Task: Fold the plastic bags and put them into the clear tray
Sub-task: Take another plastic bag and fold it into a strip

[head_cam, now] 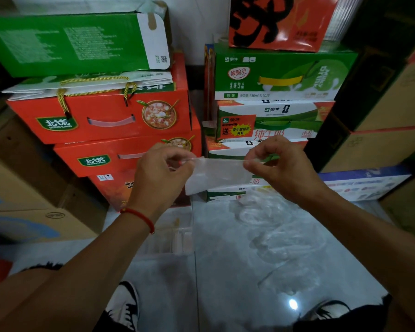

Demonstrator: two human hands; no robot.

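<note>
Holding a folded plastic bag [216, 174] stretched in the air between both hands, above the far edge of the floor space. Left hand [159, 172] pinching the bag's top left corner with curled fingers, a red cord bracelet [139, 218] circling that wrist. Right hand [280, 164] pinching the top right corner the same way, fingers curled in. Bag hanging down from the taut top edge as a small milky rectangle, in front of the stacked cartons.

Lying below on the pale glossy floor [225, 283], a loose heap of clear plastic bags [280, 236], crumpled and spreading toward the right. Sitting just left of that heap, under the left forearm, a clear tray [175, 238], hard to make out against the tiles. Reflecting a bright spot of light near the bottom, the tiles showing a dark grout line running up the middle.

Crowding the room on all sides, cardboard: red gift boxes [106, 118] with a gold rope handle stacked at left under a green box [70, 44], green and white milk cartons [278, 75] piled at centre right, plain brown cartons [22, 192] at the far left and right. Showing at the bottom edge, two black and white shoes [125, 305].
</note>
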